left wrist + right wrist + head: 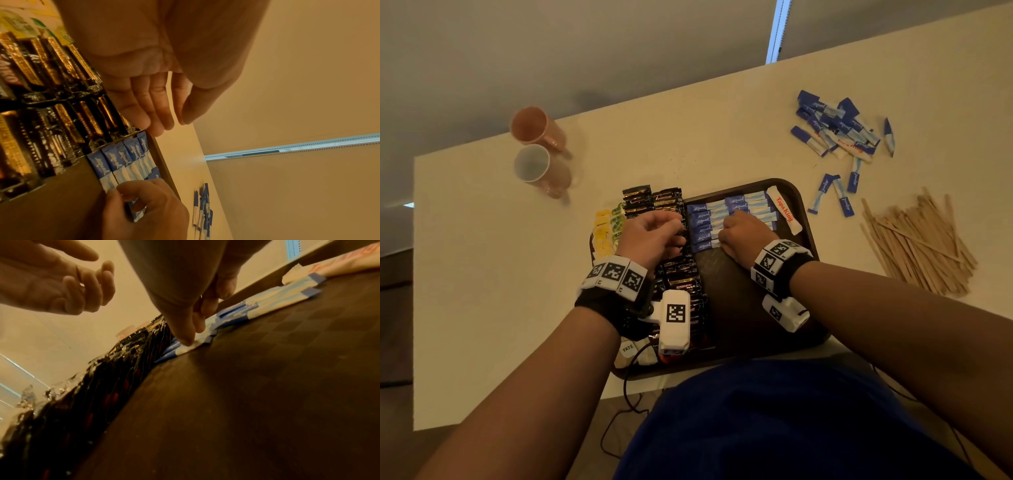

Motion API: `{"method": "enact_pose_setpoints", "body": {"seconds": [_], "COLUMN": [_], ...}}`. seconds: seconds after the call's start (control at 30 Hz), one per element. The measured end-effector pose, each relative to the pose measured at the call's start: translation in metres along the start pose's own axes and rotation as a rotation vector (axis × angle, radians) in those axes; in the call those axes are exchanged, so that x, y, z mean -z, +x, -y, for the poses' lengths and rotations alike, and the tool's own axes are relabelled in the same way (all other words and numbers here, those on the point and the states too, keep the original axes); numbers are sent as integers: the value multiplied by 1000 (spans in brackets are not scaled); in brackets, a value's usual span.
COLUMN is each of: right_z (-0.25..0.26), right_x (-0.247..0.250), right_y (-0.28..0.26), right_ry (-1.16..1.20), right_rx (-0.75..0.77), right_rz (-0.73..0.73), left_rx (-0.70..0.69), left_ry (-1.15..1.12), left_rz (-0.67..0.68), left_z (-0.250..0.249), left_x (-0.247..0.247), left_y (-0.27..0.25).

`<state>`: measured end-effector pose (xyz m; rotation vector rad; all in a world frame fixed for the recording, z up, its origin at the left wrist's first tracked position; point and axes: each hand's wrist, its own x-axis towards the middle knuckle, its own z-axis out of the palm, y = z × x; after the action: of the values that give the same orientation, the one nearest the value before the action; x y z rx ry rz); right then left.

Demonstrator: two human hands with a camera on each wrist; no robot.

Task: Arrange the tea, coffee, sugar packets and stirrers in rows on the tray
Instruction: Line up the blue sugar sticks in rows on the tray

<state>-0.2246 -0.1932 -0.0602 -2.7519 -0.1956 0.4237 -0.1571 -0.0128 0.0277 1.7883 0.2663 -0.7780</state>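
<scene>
Landmark: brown tray (804, 205), on a pale table (482, 240).
Sugar packets (703, 226): blue-and-white sticks in a column at the tray's far middle, long axes running across the tray, touching the dark coffee sachets (681, 277) on their left.
Right hand (746, 233): nearer; fingers curled, pinching a few packets against the column's near end.
Left hand (650, 236): over the coffee sachets, fingers relaxed, holding nothing.
Loose packets (835, 126): off the tray, beyond its far right corner.
Stirrers (917, 243): heaped right of the tray.
</scene>
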Motion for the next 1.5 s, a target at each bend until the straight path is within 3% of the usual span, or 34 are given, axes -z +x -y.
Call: {"method": "enact_pose_setpoints", "body": {"seconds": [0.17,0.27,0.57,0.83,1.0,1.13,1.5], "right_z": [-9,-27,-149,-223,-242,-248,-253], "right_x": [15,35,86,130,129,126,128], "right_y": [-19,-38,-88,-28,10,14,7], "right_ry": [68,152,196,64,29,-3,46], "right_rx": [-45,-151,-435,-467,-637,-583,-501], "right_rz": [-9,-33,-134,7,127,186,103], "left_rx": [27,46,54,66,87,93,114], "left_ry": [15,28,74,89,65,56,79], "left_rz": [29,85,162,54,-12,-35,-20], "left_z": [1,-3,-26,-39,-45,-49,-52], "left_x": [-18,-45,-149,-199,-210,-215,-222], "left_y": [2,4,8,13,15,14,16]}}
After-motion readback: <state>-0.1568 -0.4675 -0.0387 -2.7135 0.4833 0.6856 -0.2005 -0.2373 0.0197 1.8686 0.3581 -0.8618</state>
